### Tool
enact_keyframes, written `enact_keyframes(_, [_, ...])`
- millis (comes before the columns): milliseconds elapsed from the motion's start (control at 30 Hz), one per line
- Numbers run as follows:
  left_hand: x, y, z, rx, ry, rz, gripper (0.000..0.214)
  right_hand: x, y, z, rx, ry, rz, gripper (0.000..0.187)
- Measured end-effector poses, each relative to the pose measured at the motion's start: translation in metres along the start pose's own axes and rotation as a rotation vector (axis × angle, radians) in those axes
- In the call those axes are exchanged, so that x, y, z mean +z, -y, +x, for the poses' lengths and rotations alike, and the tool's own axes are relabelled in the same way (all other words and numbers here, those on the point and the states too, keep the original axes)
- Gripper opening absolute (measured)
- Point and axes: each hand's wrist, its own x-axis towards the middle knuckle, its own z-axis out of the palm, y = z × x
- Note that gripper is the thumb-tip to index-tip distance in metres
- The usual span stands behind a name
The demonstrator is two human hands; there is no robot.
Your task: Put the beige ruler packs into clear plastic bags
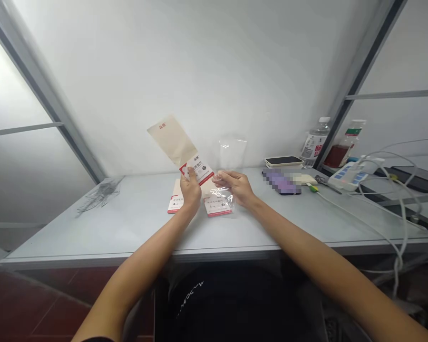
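My left hand (191, 190) grips a flat cream card sleeve (173, 140) with a red and white printed band at its lower end, tilted up to the left. A clear plastic bag (232, 154) is pinched between the thumb and fingers of my right hand (238, 186), just beside the sleeve's lower corner. Below the hands, a similar printed packet (218, 206) lies on the table, partly behind the clear bag. Another stack of such packets (175, 202) lies to its left, partly covered by my left hand.
At the right stand a clear water bottle (314, 145) and a bottle of dark red liquid (342, 147). Near them lie a boxed phone (284, 162), a purple phone (283, 182), and a white power strip (355, 175) with trailing cables. Crumpled clear plastic (102, 194) lies on the left.
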Motion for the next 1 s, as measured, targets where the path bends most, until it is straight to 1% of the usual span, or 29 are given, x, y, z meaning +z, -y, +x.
enact_keyframes(100, [0.001, 0.000, -0.002, -0.020, 0.043, -0.013, 0.046, 0.000, -0.002, 0.002, -0.013, -0.044, 0.010, 0.034])
enact_keyframes(167, [0.002, -0.001, -0.003, -0.049, 0.078, -0.007, 0.045, -0.001, -0.002, 0.002, -0.019, -0.043, 0.021, 0.033])
enact_keyframes(233, [0.002, -0.002, -0.004, -0.104, 0.111, 0.010, 0.044, -0.001, 0.000, 0.002, -0.018, -0.031, 0.023, 0.032])
enact_keyframes(333, [0.002, -0.003, -0.006, -0.184, 0.206, 0.042, 0.041, -0.001, 0.002, 0.001, -0.012, -0.041, 0.034, 0.035])
enact_keyframes(433, [0.001, -0.004, -0.008, -0.233, 0.316, 0.127, 0.041, -0.002, 0.003, 0.002, -0.023, -0.076, 0.077, 0.039])
enact_keyframes(533, [-0.001, -0.005, -0.007, -0.267, 0.399, 0.250, 0.039, -0.004, 0.004, 0.004, -0.029, -0.091, 0.114, 0.035])
enact_keyframes(600, [-0.002, -0.007, -0.006, -0.286, 0.447, 0.292, 0.037, -0.007, 0.005, 0.007, -0.014, -0.105, 0.124, 0.031])
enact_keyframes(700, [-0.003, -0.011, -0.005, -0.288, 0.485, 0.334, 0.034, -0.012, 0.008, 0.010, 0.005, -0.131, 0.123, 0.027])
enact_keyframes(900, [-0.004, -0.017, -0.005, -0.280, 0.490, 0.429, 0.032, -0.016, 0.013, 0.010, 0.024, -0.133, 0.109, 0.025])
enact_keyframes(1000, [-0.005, -0.019, -0.004, -0.293, 0.547, 0.426, 0.034, -0.015, 0.013, 0.009, 0.021, -0.151, 0.096, 0.024])
